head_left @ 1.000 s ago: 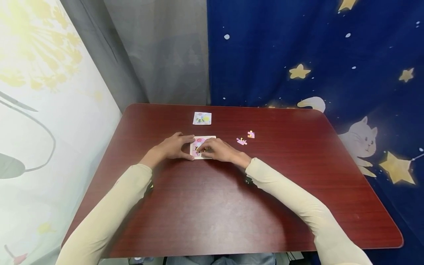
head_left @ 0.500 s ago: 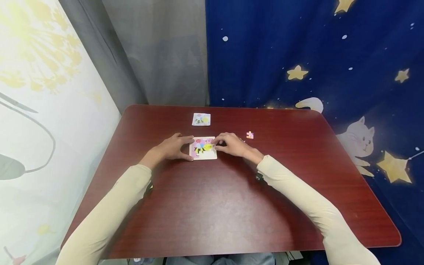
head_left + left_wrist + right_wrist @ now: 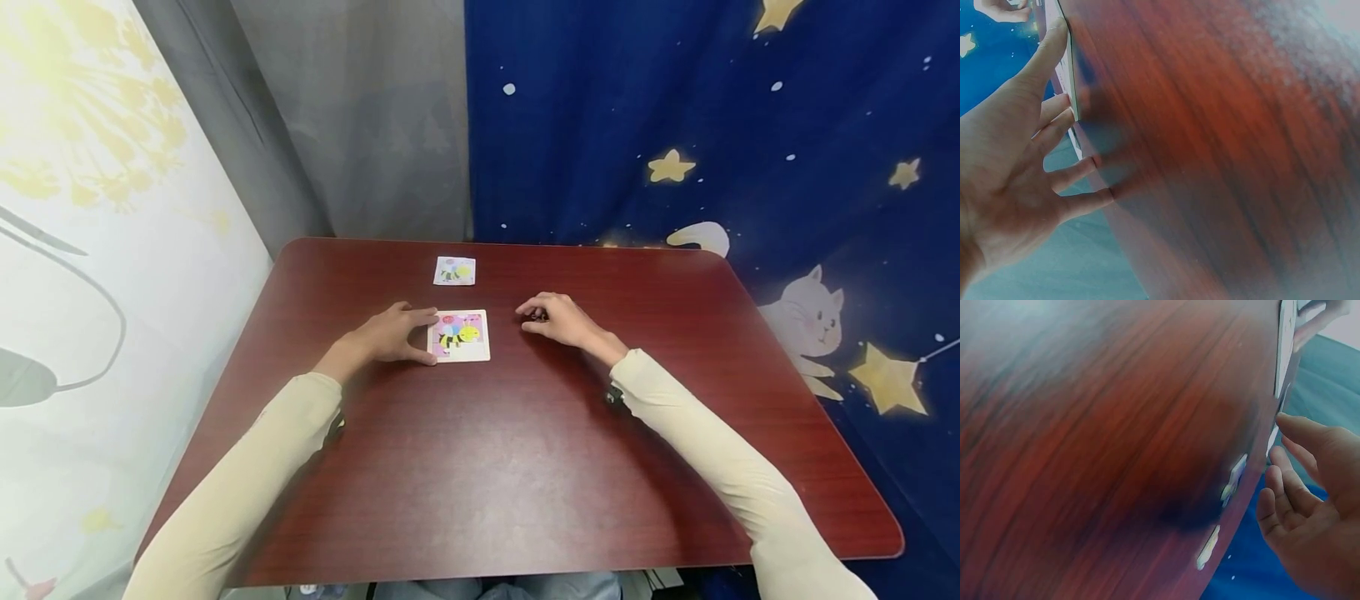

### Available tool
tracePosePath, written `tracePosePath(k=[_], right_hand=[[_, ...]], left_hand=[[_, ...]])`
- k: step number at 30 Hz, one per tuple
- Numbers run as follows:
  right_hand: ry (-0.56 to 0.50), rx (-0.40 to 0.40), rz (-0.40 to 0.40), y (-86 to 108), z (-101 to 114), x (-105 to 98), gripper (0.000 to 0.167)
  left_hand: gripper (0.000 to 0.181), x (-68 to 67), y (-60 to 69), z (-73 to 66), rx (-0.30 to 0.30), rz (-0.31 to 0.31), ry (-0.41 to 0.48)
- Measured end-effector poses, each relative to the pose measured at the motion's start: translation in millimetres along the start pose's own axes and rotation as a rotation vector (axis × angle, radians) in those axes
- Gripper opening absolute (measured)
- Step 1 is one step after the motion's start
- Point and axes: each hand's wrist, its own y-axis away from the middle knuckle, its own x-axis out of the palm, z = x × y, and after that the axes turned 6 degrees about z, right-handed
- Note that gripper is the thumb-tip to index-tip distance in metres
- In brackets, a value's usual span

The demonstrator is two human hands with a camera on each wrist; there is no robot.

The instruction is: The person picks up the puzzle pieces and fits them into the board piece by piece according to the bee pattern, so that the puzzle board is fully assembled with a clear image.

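A small jigsaw board [image 3: 468, 353] with a cream frame and a bee picture lies mid-table; its lower right part is bare. My left hand [image 3: 386, 332] steadies its left side, thumb at the near corner and forefinger at the far corner. In the left wrist view the left hand's fingers [image 3: 1079, 206] are spread and fairly straight. Right of the board, my right hand [image 3: 564, 321] hovers with loosely bent fingers and nothing seen between them. Two loose jigsaw pieces, one nearer [image 3: 1234, 480] and one farther [image 3: 1208, 548], lie by it in the right wrist view; the hand hides them in the head view.
A picture card [image 3: 454, 271] with a similar bee lies behind the board, towards the far edge of the dark red table [image 3: 480, 467]. Grey [image 3: 375, 125] and blue starry curtains [image 3: 585, 150] hang behind the table. A white patterned surface [image 3: 97, 275] stands at its left.
My right hand has gone from above the board off to the right, over the loose pieces. A bee's yellow face now shows in the board. The left hand has stayed put.
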Motion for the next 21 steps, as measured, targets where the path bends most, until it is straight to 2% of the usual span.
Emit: tracePosePath(k=[12,21], right_hand=[[-0.012,0.057,-0.004,12.6,-9,-6,0.032],[0.034,0.108,-0.007,19.8,-20,-11,0.037]], left_hand=[[0.094,1.9,-0.7,0.7,-0.003,0.004,0.002],[0.095,1.9,-0.4,1.5,-0.002,0.001,0.003]])
